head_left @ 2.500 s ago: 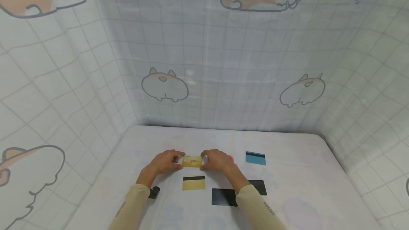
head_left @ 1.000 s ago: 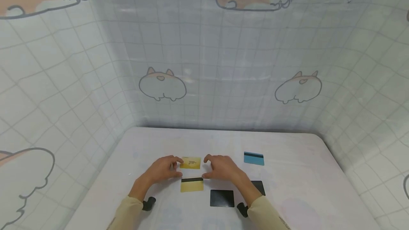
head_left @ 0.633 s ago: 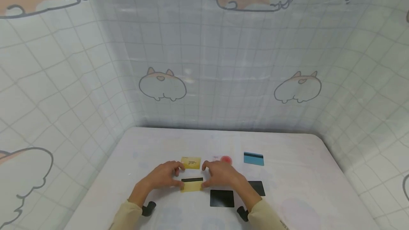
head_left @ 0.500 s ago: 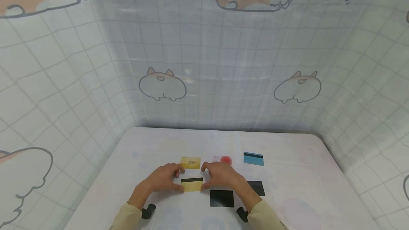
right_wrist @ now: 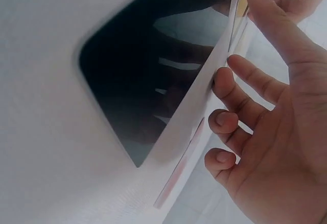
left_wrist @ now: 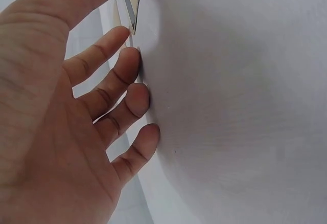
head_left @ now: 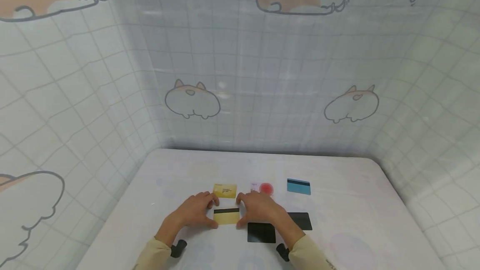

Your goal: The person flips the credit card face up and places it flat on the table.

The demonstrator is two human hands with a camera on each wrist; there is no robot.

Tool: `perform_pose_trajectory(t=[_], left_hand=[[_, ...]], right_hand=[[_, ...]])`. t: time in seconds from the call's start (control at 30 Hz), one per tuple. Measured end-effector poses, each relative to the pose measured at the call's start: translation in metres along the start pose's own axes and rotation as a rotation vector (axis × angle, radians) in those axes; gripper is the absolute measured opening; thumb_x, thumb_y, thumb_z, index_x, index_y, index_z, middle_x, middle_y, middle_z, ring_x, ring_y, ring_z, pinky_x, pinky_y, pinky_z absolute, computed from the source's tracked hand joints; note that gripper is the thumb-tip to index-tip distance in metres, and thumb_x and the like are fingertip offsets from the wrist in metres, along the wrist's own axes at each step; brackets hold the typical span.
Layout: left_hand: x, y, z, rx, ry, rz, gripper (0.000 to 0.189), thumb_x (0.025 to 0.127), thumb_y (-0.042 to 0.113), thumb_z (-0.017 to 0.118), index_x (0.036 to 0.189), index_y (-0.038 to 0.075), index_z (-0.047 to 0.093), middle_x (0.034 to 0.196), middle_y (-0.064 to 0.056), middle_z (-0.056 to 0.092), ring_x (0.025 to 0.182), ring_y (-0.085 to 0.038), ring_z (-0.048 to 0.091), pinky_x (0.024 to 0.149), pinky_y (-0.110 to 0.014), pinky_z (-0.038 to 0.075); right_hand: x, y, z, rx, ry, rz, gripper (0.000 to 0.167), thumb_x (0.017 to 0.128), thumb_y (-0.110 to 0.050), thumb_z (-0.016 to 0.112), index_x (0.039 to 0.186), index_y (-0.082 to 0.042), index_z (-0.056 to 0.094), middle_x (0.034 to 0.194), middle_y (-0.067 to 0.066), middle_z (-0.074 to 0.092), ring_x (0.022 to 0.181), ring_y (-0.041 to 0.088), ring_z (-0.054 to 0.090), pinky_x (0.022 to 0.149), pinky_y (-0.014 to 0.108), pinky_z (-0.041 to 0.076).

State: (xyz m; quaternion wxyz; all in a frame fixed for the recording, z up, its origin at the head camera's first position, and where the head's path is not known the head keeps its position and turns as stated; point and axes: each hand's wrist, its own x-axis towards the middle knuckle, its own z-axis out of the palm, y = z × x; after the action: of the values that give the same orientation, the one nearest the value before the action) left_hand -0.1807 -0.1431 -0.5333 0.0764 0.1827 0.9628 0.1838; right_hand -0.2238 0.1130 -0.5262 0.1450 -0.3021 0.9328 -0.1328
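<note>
In the head view, a yellow card with a black stripe [head_left: 226, 216] lies flat on the white table [head_left: 337, 203] between the two hands. Beyond it lies another yellow card [head_left: 225, 191] with printing. The left hand [head_left: 193, 211] is beside the striped card's left edge, its thumb at the near corner. On the other side, the right hand [head_left: 262, 207] has its thumb at the near right corner. Loosely bent fingers show on both hands in the wrist views, and neither visibly grips the card. Whether the thumbs touch it is hard to tell.
Two black cards, one nearer [head_left: 261, 233] and one partly behind the right arm [head_left: 303, 221], lie to the right. A pale card with a red circle [head_left: 266, 188] is partly covered by the right hand. Further right is a blue striped card [head_left: 298, 186].
Both hands have left the far yellow card, which they held earlier, and moved nearer the body to the striped yellow card. Over the last half second the hands have barely moved.
</note>
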Motion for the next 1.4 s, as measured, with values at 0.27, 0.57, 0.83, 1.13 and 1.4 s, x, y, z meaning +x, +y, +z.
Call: perform_pose_trajectory(t=[0.27,0.57,0.83,1.13,1.4], left_hand=[[0.007,0.0,0.004,0.032,0.009,-0.007,0.053,0.07,0.052,0.087,0.107,0.026,0.06,0.092,0.009,0.051,0.086,-0.01,0.045,0.077,-0.038,0.037],[0.011,0.0,0.007,0.01,0.015,0.0,0.05,0.07,0.048,0.089,0.103,0.024,0.061,0.091,0.008,0.052,0.085,-0.011,0.045,0.076,-0.038,0.038],[0.014,-0.003,0.011,0.011,0.021,0.011,0.049,0.071,0.049,0.089,0.103,0.024,0.061,0.09,0.011,0.052,0.085,-0.008,0.044,0.076,-0.034,0.037],[0.011,-0.002,0.012,0.001,0.028,0.035,0.051,0.07,0.047,0.089,0.104,0.023,0.059,0.09,0.01,0.051,0.085,-0.009,0.043,0.076,-0.035,0.035],[0.01,-0.005,0.012,0.022,0.026,0.02,0.051,0.071,0.049,0.088,0.106,0.026,0.059,0.09,0.011,0.05,0.085,-0.008,0.043,0.075,-0.034,0.034]], right_hand=[[0.001,0.003,-0.003,-0.043,-0.007,-0.036,0.063,0.065,-0.064,0.086,0.116,-0.035,0.063,0.102,-0.013,0.065,0.087,0.011,0.05,0.079,0.035,0.049],[0.006,0.005,-0.002,-0.062,0.003,-0.059,0.054,0.068,-0.057,0.088,0.109,-0.031,0.064,0.09,-0.014,0.061,0.079,0.01,0.05,0.07,0.029,0.046],[0.01,0.006,0.0,-0.031,-0.015,-0.067,0.05,0.071,-0.053,0.087,0.108,-0.029,0.064,0.088,-0.015,0.061,0.075,0.009,0.052,0.07,0.027,0.047],[0.01,0.006,0.005,-0.013,-0.024,-0.048,0.052,0.071,-0.051,0.088,0.111,-0.029,0.062,0.089,-0.015,0.058,0.077,0.007,0.052,0.073,0.026,0.049],[0.006,0.001,0.007,-0.014,-0.029,-0.031,0.055,0.072,-0.049,0.088,0.113,-0.027,0.058,0.086,-0.014,0.056,0.075,0.007,0.053,0.072,0.025,0.049]])
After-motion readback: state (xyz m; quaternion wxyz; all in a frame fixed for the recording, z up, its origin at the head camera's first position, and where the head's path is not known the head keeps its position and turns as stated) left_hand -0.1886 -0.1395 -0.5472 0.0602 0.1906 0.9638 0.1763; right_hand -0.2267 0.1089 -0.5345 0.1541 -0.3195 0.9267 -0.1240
